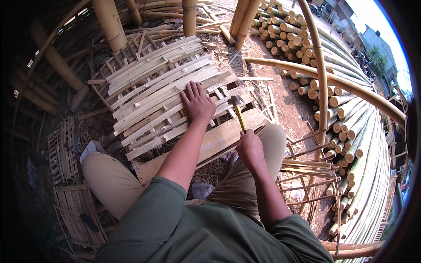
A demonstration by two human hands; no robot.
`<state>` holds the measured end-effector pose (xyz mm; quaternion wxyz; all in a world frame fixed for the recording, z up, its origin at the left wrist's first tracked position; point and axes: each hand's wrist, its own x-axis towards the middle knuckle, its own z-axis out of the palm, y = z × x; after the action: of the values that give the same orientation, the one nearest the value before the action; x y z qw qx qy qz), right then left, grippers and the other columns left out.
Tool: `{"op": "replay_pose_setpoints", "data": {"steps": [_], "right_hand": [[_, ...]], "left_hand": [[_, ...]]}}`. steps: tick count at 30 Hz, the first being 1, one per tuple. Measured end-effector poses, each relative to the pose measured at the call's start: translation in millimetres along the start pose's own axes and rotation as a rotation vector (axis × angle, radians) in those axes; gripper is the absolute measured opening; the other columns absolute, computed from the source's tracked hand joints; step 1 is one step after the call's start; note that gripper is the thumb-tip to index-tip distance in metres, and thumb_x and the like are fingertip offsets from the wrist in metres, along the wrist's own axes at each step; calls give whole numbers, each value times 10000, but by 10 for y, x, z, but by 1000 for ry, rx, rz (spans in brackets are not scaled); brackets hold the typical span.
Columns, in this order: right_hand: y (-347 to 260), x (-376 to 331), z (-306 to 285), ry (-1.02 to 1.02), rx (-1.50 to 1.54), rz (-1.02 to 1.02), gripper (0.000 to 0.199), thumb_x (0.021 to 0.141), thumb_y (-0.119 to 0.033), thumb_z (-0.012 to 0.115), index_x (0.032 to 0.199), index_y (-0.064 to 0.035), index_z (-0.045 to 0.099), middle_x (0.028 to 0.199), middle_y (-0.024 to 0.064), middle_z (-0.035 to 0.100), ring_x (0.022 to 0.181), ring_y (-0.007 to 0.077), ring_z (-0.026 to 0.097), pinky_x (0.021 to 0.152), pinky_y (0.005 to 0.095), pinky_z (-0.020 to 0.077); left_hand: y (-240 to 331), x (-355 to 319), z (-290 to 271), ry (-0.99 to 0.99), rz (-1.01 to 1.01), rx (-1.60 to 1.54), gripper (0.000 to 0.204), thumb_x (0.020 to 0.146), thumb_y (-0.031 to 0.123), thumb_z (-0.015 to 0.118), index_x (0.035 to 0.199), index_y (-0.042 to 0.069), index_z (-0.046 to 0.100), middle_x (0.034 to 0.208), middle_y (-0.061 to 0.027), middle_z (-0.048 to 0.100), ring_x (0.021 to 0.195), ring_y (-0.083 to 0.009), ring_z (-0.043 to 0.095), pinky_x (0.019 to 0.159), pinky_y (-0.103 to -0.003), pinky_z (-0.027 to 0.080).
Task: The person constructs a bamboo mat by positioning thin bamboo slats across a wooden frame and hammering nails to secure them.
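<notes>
Before me lies a panel of pale bamboo slats (149,115), several long strips laid side by side over crosspieces. My left hand (197,101) rests on the slats near their right part, palm down with fingers stretched out. Gripped in my right hand (250,150) is a hammer (240,115) with a yellow handle. Its dark metal head is raised toward the panel's right end, beside the left hand; whether it touches the slats I cannot tell. A wide wooden plank (206,142) runs along the panel's near side, in front of my knees.
Stacked bamboo poles (346,127) fill the right side. A curved bamboo rail (329,76) crosses before them. Thick bamboo posts (108,24) stand at the far side. Slatted bamboo pieces (79,210) lie at the lower left, and a bamboo frame (307,168) is right of my knee.
</notes>
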<state>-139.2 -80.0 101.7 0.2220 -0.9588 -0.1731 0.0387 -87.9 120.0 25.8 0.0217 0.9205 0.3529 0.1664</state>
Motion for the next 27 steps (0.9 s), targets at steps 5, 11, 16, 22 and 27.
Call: {"op": "replay_pose_setpoints", "data": {"steps": [5, 11, 16, 22, 27], "right_hand": [[-239, 37, -403, 132, 53, -50, 251, 985, -198, 480, 916, 40, 516, 702, 277, 617, 683, 468, 612, 620, 546, 471], [24, -2, -1, 165, -1, -95, 229, 985, -188, 468, 904, 24, 489, 706, 274, 623, 649, 460, 611, 593, 547, 470], [-6, -6, 145, -17, -35, -42, 268, 976, -197, 472, 899, 59, 500, 724, 292, 622, 687, 466, 620, 632, 549, 483], [-46, 6, 23, 30, 20, -6, 278, 966, -193, 489, 915, 79, 522, 747, 301, 622, 730, 470, 622, 682, 550, 483], [32, 90, -46, -16, 17, 8, 296, 968, -199, 492, 885, 81, 536, 754, 307, 618, 750, 477, 617, 692, 549, 480]], "left_hand": [[-21, 2, -5, -18, -1, 3, 613, 935, 304, 359, 1487, 42, 301, 1572, -115, 258, 1466, -256, 190, 1177, -497, 110], [15, 10, 17, -6, 7, -29, 604, 943, 296, 342, 1488, 39, 295, 1574, -118, 251, 1465, -261, 189, 1179, -497, 97], [-50, -21, 86, 13, -8, -34, 603, 945, 298, 337, 1486, 35, 299, 1571, -117, 260, 1464, -263, 190, 1184, -489, 91], [-33, -13, 49, 19, 8, -4, 610, 928, 300, 376, 1478, 40, 322, 1556, -111, 288, 1453, -259, 213, 1178, -491, 108], [-19, -9, 56, 53, 8, -16, 608, 923, 306, 385, 1469, 43, 334, 1549, -115, 298, 1448, -259, 222, 1173, -491, 119]]}}
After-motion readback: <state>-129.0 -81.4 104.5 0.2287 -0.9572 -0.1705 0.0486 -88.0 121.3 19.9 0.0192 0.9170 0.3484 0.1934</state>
